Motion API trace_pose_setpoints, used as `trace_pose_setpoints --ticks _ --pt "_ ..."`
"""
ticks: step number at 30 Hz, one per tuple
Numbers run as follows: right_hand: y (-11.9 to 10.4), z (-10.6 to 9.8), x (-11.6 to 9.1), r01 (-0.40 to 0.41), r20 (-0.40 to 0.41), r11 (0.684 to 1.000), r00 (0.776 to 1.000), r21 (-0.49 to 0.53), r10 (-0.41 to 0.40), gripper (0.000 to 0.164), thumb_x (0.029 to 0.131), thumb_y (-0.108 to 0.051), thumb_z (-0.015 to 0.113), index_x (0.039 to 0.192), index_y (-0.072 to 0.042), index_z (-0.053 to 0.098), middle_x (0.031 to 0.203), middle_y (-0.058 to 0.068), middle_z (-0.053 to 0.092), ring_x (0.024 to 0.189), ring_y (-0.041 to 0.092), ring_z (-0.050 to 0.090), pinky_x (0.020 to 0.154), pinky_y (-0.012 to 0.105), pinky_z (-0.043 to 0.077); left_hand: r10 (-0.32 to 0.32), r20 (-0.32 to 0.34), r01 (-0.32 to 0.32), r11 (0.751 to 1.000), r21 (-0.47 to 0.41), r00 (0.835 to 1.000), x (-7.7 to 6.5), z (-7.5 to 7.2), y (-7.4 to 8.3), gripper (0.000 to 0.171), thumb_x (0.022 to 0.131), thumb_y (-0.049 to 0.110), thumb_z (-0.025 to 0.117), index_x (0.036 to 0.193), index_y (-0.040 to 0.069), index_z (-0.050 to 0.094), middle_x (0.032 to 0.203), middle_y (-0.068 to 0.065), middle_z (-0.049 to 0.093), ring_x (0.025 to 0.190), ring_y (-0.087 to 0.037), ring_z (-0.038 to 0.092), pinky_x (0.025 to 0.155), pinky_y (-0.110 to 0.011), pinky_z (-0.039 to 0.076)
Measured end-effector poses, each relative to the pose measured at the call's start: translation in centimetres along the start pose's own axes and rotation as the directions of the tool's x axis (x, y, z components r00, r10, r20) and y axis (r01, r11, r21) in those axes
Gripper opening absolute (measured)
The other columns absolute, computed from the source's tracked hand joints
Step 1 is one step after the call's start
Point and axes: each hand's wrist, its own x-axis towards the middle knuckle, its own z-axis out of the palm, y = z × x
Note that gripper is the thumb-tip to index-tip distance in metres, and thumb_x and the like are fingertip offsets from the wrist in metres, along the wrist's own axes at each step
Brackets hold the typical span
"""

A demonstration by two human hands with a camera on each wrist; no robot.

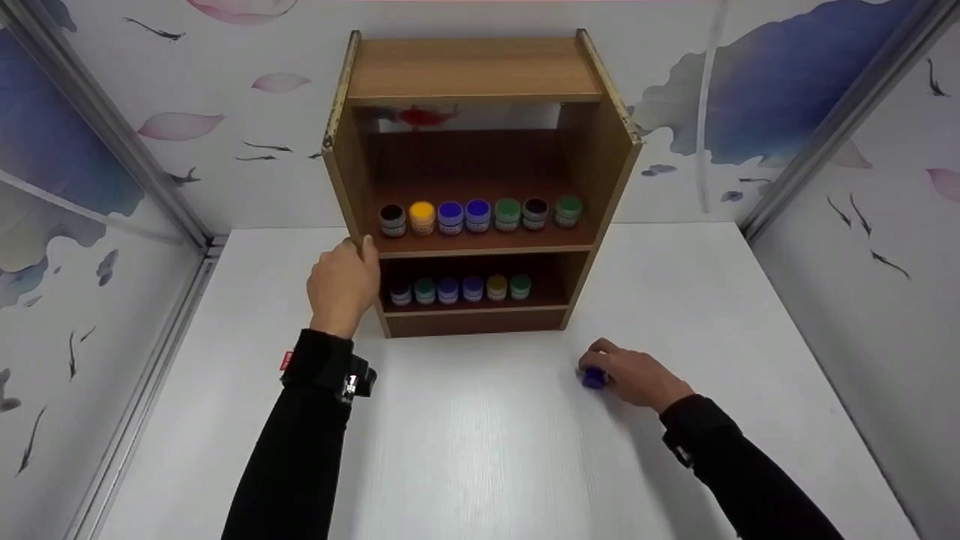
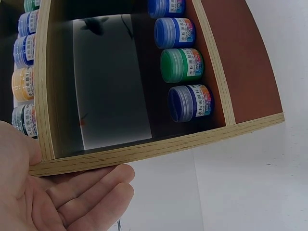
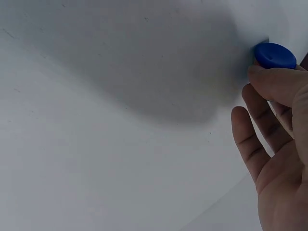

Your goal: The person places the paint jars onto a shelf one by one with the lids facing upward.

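Note:
A small wooden shelf (image 1: 476,67) stands at the back of the white table, holding paint jars in two rows. My left hand (image 1: 343,286) grips its left side panel (image 2: 130,156); in the left wrist view the fingers lie along the outer face and the thumb side is at the front edge. At the table's right-centre, my right hand (image 1: 639,375) pinches a paint jar (image 1: 593,378) with a blue lid between thumb and fingers. In the right wrist view that blue lid (image 3: 275,55) shows above the thumb, while the other fingers are spread loosely.
Several jars with black, yellow, blue and green lids line the upper shelf board (image 1: 484,250); another row sits on the lower board (image 1: 476,309). Patterned white panels (image 1: 247,180) enclose the table (image 1: 480,442) at the back and sides, with metal rails (image 1: 112,124) at the corners.

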Motion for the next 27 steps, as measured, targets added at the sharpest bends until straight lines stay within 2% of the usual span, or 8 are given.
trace_pose_setpoints --ticks 8,13,17,23,27 --pt "0.04 0.22 0.32 -0.02 -0.025 0.999 0.999 0.033 0.02 0.036 0.082 0.011 0.067 0.108 -0.014 0.068 0.11 0.003 0.067 0.102 0.024 0.068 0.086 0.042 0.055 -0.014 0.018 0.014 1.0 0.0 1.0 0.1 0.04 -0.02 0.057 0.105 0.041 0.029 0.098 -0.003 0.066 0.087 -0.019 0.068 0.066 -0.027 0.06 0.053 -0.035 0.044" --pt "0.06 0.23 0.45 -0.042 -0.025 0.999 0.999 0.027 0.042 0.031 0.083 0.007 0.069 0.108 -0.011 0.07 0.108 0.004 0.071 0.105 0.025 0.068 0.089 0.043 0.055 -0.017 0.02 0.017 1.0 0.003 1.0 0.13 0.04 -0.05 0.058 0.105 0.041 0.029 0.101 -0.003 0.066 0.09 -0.02 0.069 0.07 -0.029 0.064 0.055 -0.036 0.045" --pt "0.07 0.21 0.46 -0.061 0.008 0.996 0.998 0.063 0.061 0.029 0.085 0.0 0.071 0.112 -0.011 0.07 0.108 0.005 0.071 0.106 0.024 0.067 0.091 0.041 0.054 -0.016 0.021 0.016 1.0 0.009 1.0 0.15 0.07 -0.04 0.059 0.105 0.041 0.028 0.1 -0.004 0.066 0.091 -0.021 0.069 0.071 -0.031 0.065 0.056 -0.038 0.046" --pt "-0.17 0.09 0.31 -0.071 0.044 0.996 0.997 0.058 0.069 0.033 0.089 -0.002 0.067 0.121 -0.009 0.066 0.109 0.01 0.066 0.101 0.023 0.066 0.085 0.037 0.055 0.003 0.015 -0.003 1.0 0.002 1.0 0.11 0.04 -0.1 0.058 0.105 0.039 0.029 0.102 -0.006 0.066 0.097 -0.025 0.07 0.08 -0.04 0.068 0.064 -0.048 0.053" --pt "-0.41 0.2 0.54 -0.083 0.052 0.995 0.995 0.046 0.081 0.035 0.09 -0.006 0.066 0.125 -0.007 0.064 0.111 0.012 0.062 0.096 0.021 0.065 0.082 0.036 0.056 0.001 0.013 -0.001 1.0 -0.002 1.0 0.06 0.01 -0.07 0.058 0.105 0.039 0.029 0.103 -0.006 0.066 0.099 -0.025 0.07 0.081 -0.04 0.068 0.065 -0.048 0.053"
